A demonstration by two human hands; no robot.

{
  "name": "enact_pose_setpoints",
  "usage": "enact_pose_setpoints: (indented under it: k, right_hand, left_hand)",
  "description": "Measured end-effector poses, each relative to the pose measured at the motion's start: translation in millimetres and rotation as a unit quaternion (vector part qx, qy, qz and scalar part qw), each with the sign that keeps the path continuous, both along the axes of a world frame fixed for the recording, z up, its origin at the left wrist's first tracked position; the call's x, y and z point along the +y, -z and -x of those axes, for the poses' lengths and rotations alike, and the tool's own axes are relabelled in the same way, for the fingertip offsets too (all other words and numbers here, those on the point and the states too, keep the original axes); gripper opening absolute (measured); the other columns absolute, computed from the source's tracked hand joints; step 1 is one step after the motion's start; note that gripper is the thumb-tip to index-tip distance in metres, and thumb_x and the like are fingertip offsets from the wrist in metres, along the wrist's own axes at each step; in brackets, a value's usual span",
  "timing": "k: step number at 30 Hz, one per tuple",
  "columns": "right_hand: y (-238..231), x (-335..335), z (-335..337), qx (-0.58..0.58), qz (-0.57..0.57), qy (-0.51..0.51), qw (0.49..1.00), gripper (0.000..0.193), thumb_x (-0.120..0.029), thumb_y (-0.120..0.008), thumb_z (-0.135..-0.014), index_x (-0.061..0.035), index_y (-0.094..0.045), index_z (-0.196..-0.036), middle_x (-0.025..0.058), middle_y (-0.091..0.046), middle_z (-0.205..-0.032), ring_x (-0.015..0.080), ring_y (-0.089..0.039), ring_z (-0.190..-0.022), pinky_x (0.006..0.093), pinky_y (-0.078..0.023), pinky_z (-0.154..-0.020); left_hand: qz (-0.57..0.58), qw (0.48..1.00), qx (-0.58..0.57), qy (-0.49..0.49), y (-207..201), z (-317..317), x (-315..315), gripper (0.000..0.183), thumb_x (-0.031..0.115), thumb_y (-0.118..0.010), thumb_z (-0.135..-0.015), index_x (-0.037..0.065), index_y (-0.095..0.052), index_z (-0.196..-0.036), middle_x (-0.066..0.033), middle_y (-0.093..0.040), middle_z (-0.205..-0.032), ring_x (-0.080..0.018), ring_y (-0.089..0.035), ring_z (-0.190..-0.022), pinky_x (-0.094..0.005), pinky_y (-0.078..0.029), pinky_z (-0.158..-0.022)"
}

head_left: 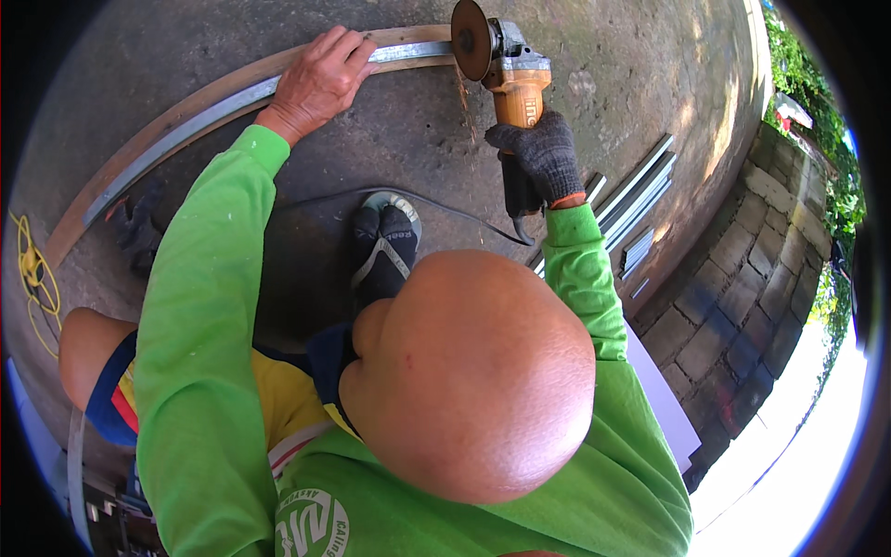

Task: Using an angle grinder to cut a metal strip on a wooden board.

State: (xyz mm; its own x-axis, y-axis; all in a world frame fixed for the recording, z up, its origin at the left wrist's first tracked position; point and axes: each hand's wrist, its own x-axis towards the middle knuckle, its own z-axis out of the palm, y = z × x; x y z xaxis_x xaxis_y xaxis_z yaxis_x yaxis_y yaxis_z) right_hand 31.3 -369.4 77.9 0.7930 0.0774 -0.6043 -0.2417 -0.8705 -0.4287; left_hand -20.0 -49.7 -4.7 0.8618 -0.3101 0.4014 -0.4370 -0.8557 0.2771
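Observation:
My left hand [320,79], bare, is closed over a long grey metal strip [218,110] that lies along a brown wooden board [130,160] on the ground. My right hand [546,156], in a dark knitted glove, grips the rear handle of an orange angle grinder [522,79]. The grinder's brown disc [471,39] stands at the right end of the strip; I cannot tell whether it touches the metal. Thin orange streaks show below that end. A black cord [445,203] runs from the grinder's handle across the ground to the left.
My sandalled foot [390,237] is on the concrete floor below the board. Several cut metal pieces [636,190] lie right of my right forearm, near a stack of concrete blocks [742,269]. A yellow cord [32,269] lies coiled at the far left.

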Motion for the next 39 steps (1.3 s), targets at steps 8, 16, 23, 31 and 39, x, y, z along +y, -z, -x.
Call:
enact_pose_setpoints:
  k: [8,16,23,31,39]
  right_hand:
    - [0,0,-2,0.01,0.018,-0.001,1.0,0.059,-0.044,-0.089,-0.063,0.0005,-0.073,-0.097,0.0147,-0.075,-0.08,0.0262,-0.074,-0.074,0.0384,-0.058,-0.07]
    - [-5,5,1,0.002,-0.006,0.005,1.0,0.052,-0.035,-0.089,-0.066,0.0013,-0.071,-0.099,0.0124,-0.073,-0.08,0.0233,-0.071,-0.071,0.0362,-0.057,-0.067]
    - [-1,-2,2,0.006,0.006,-0.002,1.0,0.06,-0.043,-0.089,-0.063,0.0009,-0.072,-0.101,0.0156,-0.075,-0.083,0.0287,-0.074,-0.077,0.0397,-0.058,-0.073]
    - [4,-2,2,-0.008,0.005,0.003,1.0,0.06,-0.044,-0.088,-0.063,0.0011,-0.072,-0.1,0.0163,-0.074,-0.083,0.0297,-0.074,-0.077,0.0405,-0.058,-0.073]
    - [-5,5,3,0.01,0.012,0.011,1.0,0.058,-0.042,-0.088,-0.063,0.0014,-0.072,-0.098,0.0169,-0.074,-0.084,0.0292,-0.074,-0.077,0.0398,-0.058,-0.073]
  left_hand:
    - [-0.004,1.0,0.002,-0.002,1,1,0,0.038,0.013,-0.075,-0.087,-0.001,-0.065,-0.121,-0.011,-0.06,-0.104,-0.0283,-0.06,-0.099,-0.0384,-0.053,-0.089]
    - [-0.001,1.0,-0.004,-0.003,0,1,0,0.037,0.012,-0.075,-0.087,-0.001,-0.066,-0.12,-0.0106,-0.06,-0.104,-0.0278,-0.06,-0.098,-0.0381,-0.053,-0.089]
    - [-0.001,1.0,0.002,0.0,-1,0,0,0.036,0.012,-0.075,-0.087,-0.001,-0.066,-0.119,-0.0106,-0.06,-0.104,-0.0279,-0.06,-0.099,-0.0377,-0.053,-0.09]
    - [-0.005,1.0,0.002,0.001,0,0,-1,0.036,0.013,-0.075,-0.087,0.0,-0.066,-0.119,-0.0109,-0.06,-0.103,-0.0283,-0.06,-0.099,-0.0378,-0.053,-0.09]
    - [-0.007,1.0,-0.004,-0.003,0,0,0,0.033,0.015,-0.074,-0.087,0.001,-0.065,-0.116,-0.0097,-0.06,-0.102,-0.0276,-0.061,-0.099,-0.0379,-0.053,-0.09]
